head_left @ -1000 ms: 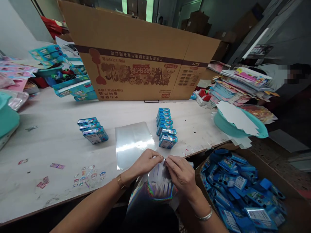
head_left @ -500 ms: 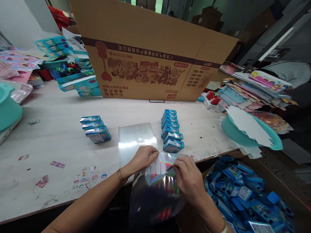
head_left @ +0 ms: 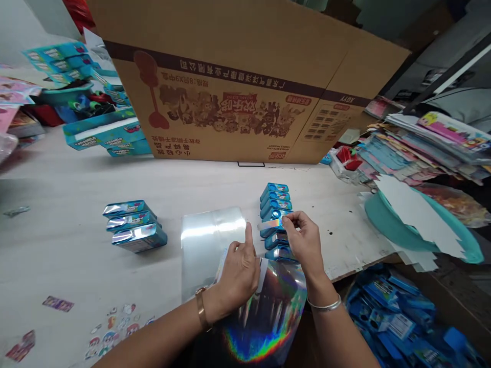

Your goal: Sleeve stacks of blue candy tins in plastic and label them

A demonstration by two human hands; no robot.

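Observation:
Between the thumb and fingertips of my right hand (head_left: 305, 240) is a small clear rainbow-shining sticker strip (head_left: 270, 224). It is held over a row of several small blue boxes (head_left: 275, 204) standing on the table. My left hand (head_left: 241, 268) has its index finger raised and its other fingers curled at the top of a glossy rainbow-reflecting sticker sheet (head_left: 274, 306), which hangs over the table's front edge. Behind the left hand lies a stack of clear, shiny sheets (head_left: 209, 232). Three more blue boxes (head_left: 136, 227) stand to the left.
A large cardboard carton (head_left: 238, 102) stands at the back of the white table (head_left: 161, 189). At right are a teal basin (head_left: 383, 212) with white paper on it and a paper stack (head_left: 402, 148). Below, a carton holds many blue boxes (head_left: 395, 317).
My right hand has pulled a strip off the sheet and moved it up and away to the blue box row. My left hand's index finger is now raised. The view has shifted nearer.

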